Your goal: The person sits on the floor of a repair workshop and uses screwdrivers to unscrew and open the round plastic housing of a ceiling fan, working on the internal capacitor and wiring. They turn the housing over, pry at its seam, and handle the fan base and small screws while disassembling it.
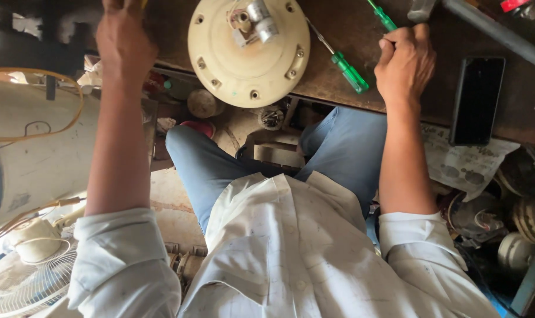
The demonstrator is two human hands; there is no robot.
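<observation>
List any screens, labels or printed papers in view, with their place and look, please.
Phone: flat on the brown workbench, just right of the right hand; black rectangle, screen dark.
Printed paper: hanging over the bench edge below the phone; pale, crumpled, with grey pictures.
No packages or signs are visible.

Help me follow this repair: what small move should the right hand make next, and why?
Probably bring the green-handled screwdriver in the right hand over to the cream round motor housing: it already grips the tool, and the housing's rim screws lie close by.
</observation>
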